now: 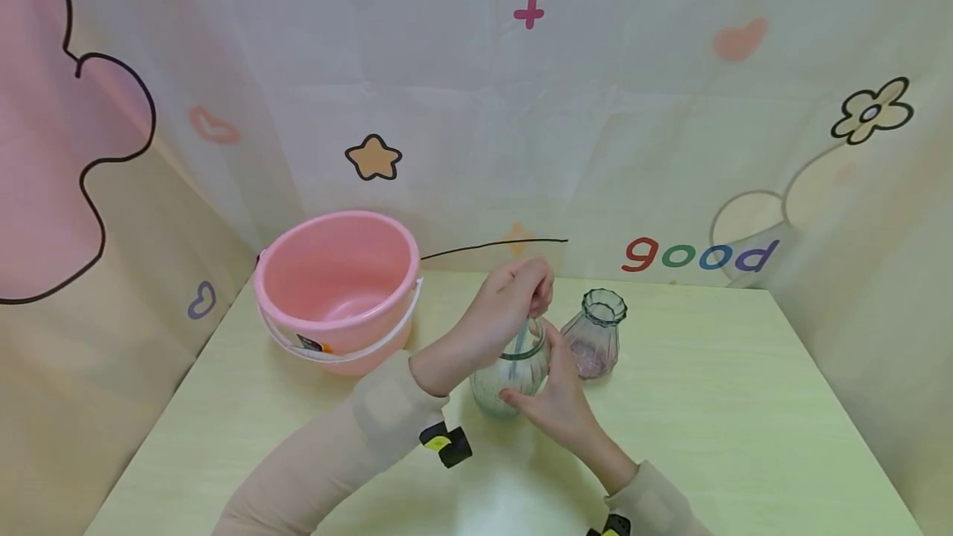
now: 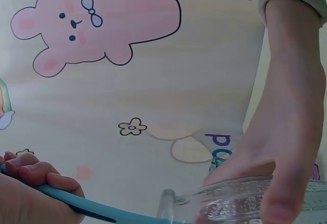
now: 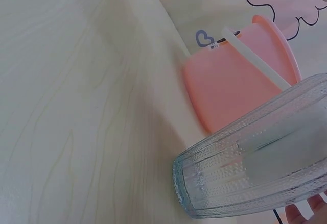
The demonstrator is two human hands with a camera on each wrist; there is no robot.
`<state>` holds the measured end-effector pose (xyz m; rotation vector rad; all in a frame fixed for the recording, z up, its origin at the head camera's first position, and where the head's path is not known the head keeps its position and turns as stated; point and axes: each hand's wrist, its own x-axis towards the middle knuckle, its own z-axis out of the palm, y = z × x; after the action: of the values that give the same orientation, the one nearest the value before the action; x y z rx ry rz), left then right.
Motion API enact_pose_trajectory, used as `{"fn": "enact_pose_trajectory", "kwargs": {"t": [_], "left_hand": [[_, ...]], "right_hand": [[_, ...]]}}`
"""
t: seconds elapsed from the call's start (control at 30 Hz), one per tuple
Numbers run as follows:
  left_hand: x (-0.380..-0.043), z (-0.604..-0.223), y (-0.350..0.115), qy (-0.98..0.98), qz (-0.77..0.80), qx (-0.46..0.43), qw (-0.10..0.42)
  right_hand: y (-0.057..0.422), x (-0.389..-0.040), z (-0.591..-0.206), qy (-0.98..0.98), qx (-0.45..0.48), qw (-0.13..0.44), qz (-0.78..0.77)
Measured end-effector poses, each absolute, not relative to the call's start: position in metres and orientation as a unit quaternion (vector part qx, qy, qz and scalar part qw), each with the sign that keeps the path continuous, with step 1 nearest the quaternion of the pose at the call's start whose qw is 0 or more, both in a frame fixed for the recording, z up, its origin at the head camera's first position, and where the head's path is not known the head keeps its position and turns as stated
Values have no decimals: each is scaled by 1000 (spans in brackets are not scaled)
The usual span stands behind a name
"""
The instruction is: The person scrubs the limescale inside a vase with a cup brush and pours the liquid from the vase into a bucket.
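My left hand (image 1: 514,298) grips a slim light blue handle (image 2: 104,209) above a clear ribbed glass vase (image 1: 495,387). The lower part of the handle goes down through the vase's mouth, and its working end cannot be made out through the glass. Thumb and fingers of my right hand (image 1: 558,404) hold the vase around its side, with the thumb in front. In the right wrist view the vase (image 3: 230,173) shows its textured wall and thick base near the tabletop. Just right of it stands a smaller, purplish-grey glass vase (image 1: 596,346), which neither hand grips.
A pink bucket (image 1: 338,337) with a white handle stands at the back left of the pale wood-look table (image 1: 715,420). A printed curtain (image 1: 447,64) hangs behind and along both sides.
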<state>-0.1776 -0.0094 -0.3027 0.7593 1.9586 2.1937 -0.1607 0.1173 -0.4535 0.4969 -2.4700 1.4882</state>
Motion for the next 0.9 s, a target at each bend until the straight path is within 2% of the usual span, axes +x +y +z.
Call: {"fn": "enact_pose_trajectory", "kwargs": {"t": [0.37, 0.9], "left_hand": [[-177, -275, -19, 632, 729, 260, 49], [-179, -263, -19, 613, 741, 268, 49]], "right_hand": [[118, -159, -453, -838, 170, 90, 511], [135, -162, -413, -802, 273, -4, 531]]}}
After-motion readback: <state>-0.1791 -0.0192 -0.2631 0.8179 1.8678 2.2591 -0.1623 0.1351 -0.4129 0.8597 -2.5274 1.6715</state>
